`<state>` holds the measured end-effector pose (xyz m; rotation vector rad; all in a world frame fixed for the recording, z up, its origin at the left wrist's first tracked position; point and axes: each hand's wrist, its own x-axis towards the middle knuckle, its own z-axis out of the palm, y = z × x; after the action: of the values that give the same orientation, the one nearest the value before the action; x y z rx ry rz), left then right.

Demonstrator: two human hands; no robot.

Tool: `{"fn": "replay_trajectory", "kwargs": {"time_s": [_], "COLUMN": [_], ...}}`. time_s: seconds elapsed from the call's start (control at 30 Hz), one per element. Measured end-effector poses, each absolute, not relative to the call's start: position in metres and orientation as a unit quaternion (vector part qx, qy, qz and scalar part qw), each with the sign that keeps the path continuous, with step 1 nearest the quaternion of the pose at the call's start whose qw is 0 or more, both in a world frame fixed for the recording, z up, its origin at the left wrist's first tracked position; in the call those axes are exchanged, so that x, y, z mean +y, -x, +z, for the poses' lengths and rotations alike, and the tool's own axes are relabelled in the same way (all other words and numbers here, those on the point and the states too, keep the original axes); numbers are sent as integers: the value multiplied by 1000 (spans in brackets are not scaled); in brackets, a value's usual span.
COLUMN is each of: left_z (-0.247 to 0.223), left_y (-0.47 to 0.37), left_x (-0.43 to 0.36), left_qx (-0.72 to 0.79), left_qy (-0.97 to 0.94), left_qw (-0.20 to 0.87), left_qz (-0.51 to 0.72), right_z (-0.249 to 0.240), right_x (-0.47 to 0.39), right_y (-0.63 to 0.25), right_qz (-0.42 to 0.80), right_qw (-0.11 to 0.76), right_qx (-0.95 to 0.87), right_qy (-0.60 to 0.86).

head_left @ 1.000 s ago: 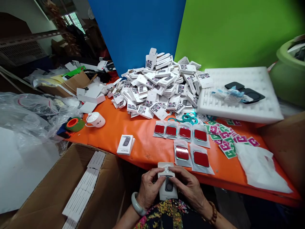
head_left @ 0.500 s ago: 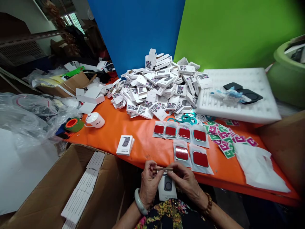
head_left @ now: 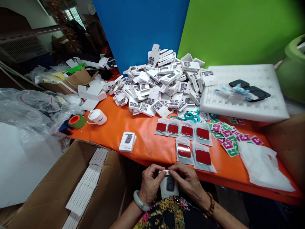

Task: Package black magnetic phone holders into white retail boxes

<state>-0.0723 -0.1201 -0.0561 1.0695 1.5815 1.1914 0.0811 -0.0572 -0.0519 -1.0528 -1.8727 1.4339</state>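
Close to my lap, a small white box (head_left: 169,188) with a dark rounded device printed on its front is held between both hands. My left hand (head_left: 150,182) pinches its upper left edge, fingers closed. On the upper right edge, my right hand (head_left: 188,179) is closed in the same way, thumb against the front. The box's top end lies partly hidden under my fingers. Just beyond, red-faced squares in clear pouches (head_left: 184,150) lie in two rows. A short stack of similar white boxes (head_left: 127,142) rests on the orange table to the left.
A heap of white boxes (head_left: 157,86) covers the back of the orange table (head_left: 111,122). White foam (head_left: 247,109) carries black pads at right, near scattered green and pink cards (head_left: 226,136). A lidded mug (head_left: 98,117) and an open carton (head_left: 111,178) are at left.
My fingers have pressed down at the box's top end, where a raised flap edge showed before. Both hands still hold the box. The view has shifted slightly.
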Motion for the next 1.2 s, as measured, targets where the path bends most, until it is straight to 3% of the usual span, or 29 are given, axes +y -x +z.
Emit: {"fn": "replay_trajectory", "kwargs": {"time_s": [0.37,0.63,0.73,0.93,1.07,1.2], "left_z": [-54,-62,-52,-30,-15,-3], "left_y": [78,78,73,74,105,151], "left_x": [-115,-126,-125,-106,-85,-67], "left_qx": [617,632,630,690,754,805], "left_qy": [-328,-380,-405,-429,-484,-498], "left_qw": [523,504,474,336,180,32], "left_qz": [487,450,464,477,406,322], "right_z": [-43,-59,-57,-33,-25,-31], "right_x": [-48,-58,-48,-14,13,75], "right_y": [-72,-89,-82,-31,2,17], "right_qz": [633,645,656,640,637,408], "right_qw": [199,170,198,328,299,321], "right_qx": [-612,-643,-608,-563,-637,-781], "right_qy": [432,377,400,407,315,347]}}
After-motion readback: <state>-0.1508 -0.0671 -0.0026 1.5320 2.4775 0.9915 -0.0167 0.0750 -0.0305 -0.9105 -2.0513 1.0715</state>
